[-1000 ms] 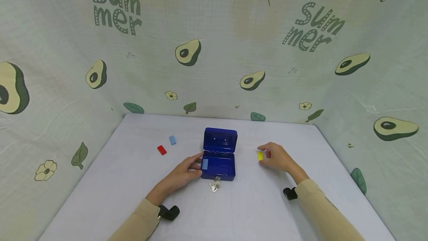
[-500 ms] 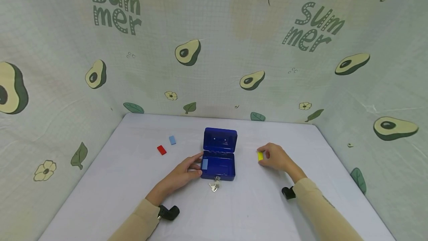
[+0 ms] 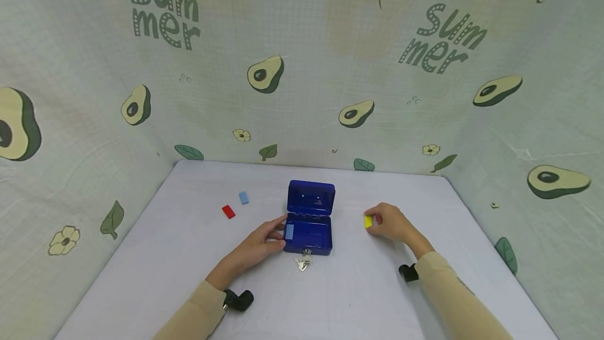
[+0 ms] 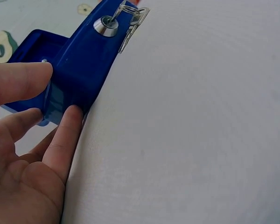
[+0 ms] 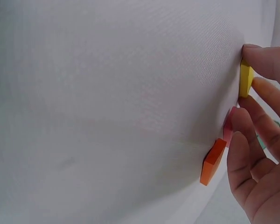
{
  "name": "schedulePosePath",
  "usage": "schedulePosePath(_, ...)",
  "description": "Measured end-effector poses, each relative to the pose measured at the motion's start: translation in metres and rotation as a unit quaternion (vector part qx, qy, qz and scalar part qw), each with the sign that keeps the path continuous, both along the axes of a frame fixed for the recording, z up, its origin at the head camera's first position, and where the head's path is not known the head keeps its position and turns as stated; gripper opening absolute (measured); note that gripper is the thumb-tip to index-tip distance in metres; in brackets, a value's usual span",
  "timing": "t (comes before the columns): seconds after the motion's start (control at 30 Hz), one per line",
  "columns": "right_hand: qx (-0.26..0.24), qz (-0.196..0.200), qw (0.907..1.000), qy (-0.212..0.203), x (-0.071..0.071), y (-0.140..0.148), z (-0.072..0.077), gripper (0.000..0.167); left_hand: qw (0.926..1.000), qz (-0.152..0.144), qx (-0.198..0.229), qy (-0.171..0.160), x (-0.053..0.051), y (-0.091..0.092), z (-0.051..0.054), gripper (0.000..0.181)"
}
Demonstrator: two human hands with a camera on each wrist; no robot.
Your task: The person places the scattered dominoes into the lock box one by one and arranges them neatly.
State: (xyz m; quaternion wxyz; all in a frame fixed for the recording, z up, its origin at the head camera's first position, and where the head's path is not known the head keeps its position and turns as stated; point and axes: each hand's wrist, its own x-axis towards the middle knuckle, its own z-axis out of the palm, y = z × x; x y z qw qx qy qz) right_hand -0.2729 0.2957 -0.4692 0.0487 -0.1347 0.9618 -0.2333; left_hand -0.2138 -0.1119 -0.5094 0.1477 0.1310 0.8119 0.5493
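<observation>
A blue cash box (image 3: pixel 308 236) stands with its lid raised, a key ring (image 3: pixel 302 261) hanging from the front lock. Inside, at the left, lies a light blue block (image 3: pixel 290 232). My left hand (image 3: pixel 258 240) rests against the box's left side, fingers spread and relaxed; in the left wrist view the fingertips (image 4: pixel 73 112) touch the wall. To the right, my right hand (image 3: pixel 390 222) pinches a small yellow block (image 3: pixel 368 221) between thumb and fingers, at the table surface. The right wrist view also has an orange block (image 5: pixel 213 161) and a pink block (image 5: pixel 229 126) beneath the curled fingers.
A red block (image 3: pixel 228 211) and another light blue block (image 3: pixel 243 198) lie left of the box. Part of a green thing (image 5: pixel 261 141) shows behind the right fingers. Patterned cloth walls (image 3: pixel 302 41) enclose the white table (image 3: pixel 330 298) at the back and sides.
My right fingers have drawn in around the yellow block, which stays about where it was. The left hand and the box have not moved.
</observation>
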Motion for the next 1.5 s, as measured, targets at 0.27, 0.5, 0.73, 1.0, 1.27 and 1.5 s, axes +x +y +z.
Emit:
schedulePosePath(0.27, -0.003, 0.003, 1.0, -0.001, 0.0, 0.001, 0.001, 0.042, 1.0, 0.0, 0.004, -0.003, 0.001, -0.001, 0.0, 0.067)
schedulePosePath(0.5, -0.006, 0.003, 1.0, 0.001, 0.002, 0.0, 0.002, 0.041, 1.0, 0.002, 0.001, -0.005, 0.001, -0.001, 0.0, 0.067)
schedulePosePath(0.73, -0.01, -0.009, 0.9999, -0.006, 0.004, -0.004, 0.005, 0.041, 1.0, 0.006, -0.005, -0.005, 0.0, -0.001, -0.002, 0.068)
schedulePosePath(1.0, -0.007, -0.015, 0.9998, 0.007, 0.005, -0.014, 0.011, 0.039, 1.0, 0.005, -0.001, -0.005, -0.001, -0.001, -0.003, 0.068)
schedulePosePath(1.27, -0.013, 0.001, 0.9996, 0.024, 0.009, -0.031, 0.024, 0.039, 1.0, 0.005, -0.003, 0.0, -0.002, -0.001, -0.003, 0.068)
schedulePosePath(1.5, -0.021, 0.019, 0.9988, 0.04, 0.015, -0.047, 0.034, 0.039, 1.0, 0.002, 0.003, 0.0, -0.002, -0.001, -0.003, 0.069)
